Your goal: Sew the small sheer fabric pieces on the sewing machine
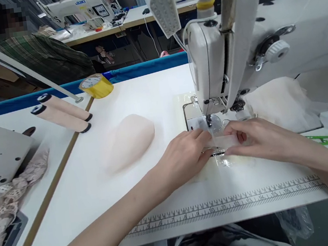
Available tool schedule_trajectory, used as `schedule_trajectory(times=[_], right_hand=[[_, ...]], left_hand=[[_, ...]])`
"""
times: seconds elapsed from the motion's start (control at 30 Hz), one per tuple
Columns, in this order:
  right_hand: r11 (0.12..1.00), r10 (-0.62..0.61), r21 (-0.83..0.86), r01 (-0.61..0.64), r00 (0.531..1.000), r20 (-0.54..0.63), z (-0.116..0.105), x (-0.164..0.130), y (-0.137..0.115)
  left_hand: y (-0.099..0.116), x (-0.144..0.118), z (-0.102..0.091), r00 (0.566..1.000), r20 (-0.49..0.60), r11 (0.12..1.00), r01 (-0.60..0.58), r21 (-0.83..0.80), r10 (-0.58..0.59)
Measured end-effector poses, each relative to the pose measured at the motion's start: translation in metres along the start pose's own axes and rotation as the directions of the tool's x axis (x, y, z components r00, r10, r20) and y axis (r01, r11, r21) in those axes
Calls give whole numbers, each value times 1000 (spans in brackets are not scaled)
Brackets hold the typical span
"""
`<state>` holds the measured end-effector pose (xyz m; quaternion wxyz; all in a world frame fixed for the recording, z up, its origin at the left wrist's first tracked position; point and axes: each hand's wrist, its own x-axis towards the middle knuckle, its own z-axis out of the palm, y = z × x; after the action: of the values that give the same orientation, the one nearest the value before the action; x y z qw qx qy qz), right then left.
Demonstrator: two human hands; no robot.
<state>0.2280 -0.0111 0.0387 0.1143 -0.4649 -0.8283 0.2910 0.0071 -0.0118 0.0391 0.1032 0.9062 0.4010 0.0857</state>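
The pale fabric strip (225,142) lay just right of the frame's centre, flat on the needle plate under the sewing machine (219,63) head. The left hand (183,154) pressed its fingertips down on the strip's left end; the right hand (259,139) pinched the right end between thumb and fingers, apparently to keep it taut and straight before the needle. A moulded foam cup (130,139) sat left of centre, within reach. A printed ruler (223,206) ran along the table's near edge.
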Motion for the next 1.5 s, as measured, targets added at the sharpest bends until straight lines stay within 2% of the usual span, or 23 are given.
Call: schedule_trajectory(times=[0.1, 0.2, 0.27, 0.37, 0.47, 0.57, 0.63, 0.7, 0.8, 0.87, 1.1, 1.27, 1.5], right_hand=[[991, -94, -109, 80, 987, -133, 7, 3, 0], [983, -126, -167, 77, 944, -306, 14, 6, 3], [976, -140, -209, 63, 915, -377, 15, 6, 5], [964, -153, -262, 43, 897, -415, 16, 5, 5], [965, -137, -259, 39, 918, -372, 15, 3, 2], [948, -212, -289, 133, 942, -260, 14, 2, 0], [909, -306, -352, 222, 929, -207, 15, 2, -1], [870, -370, -415, 267, 910, -189, 17, 2, -1], [843, -395, -461, 277, 901, -181, 19, 1, -2], [842, -394, -462, 278, 902, -177, 20, 0, -3], [846, -394, -463, 263, 894, -213, 20, 1, -2], [832, -426, -483, 273, 872, -242, 22, 5, 1], [817, -431, -532, 224, 849, -305, 26, 12, 9]], left_hand=[[-4, 13, -1, 996, 70, 994, 64, -83, -58], [-13, 24, -3, 987, 132, 971, 114, -209, -88], [-18, 27, -5, 988, 143, 947, 104, -304, -63], [-24, 27, -8, 992, 125, 898, 57, -435, -3], [-24, 20, -6, 996, 88, 868, 22, -496, 25], [-21, 10, 6, 996, -4, 909, -87, -406, 94], [-17, 1, 17, 977, -113, 954, -203, -219, 182], [-12, -8, 26, 941, -200, 962, -270, 33, 272], [-4, -19, 31, 897, -254, 902, -267, 339, 361], [0, -23, 31, 889, -263, 870, -241, 429, 375], [2, -26, 31, 923, -214, 890, -216, 400, 321], [-1, -22, 33, 923, -243, 913, -200, 354, 297], [-11, -10, 34, 922, -287, 937, -169, 306, 260]])
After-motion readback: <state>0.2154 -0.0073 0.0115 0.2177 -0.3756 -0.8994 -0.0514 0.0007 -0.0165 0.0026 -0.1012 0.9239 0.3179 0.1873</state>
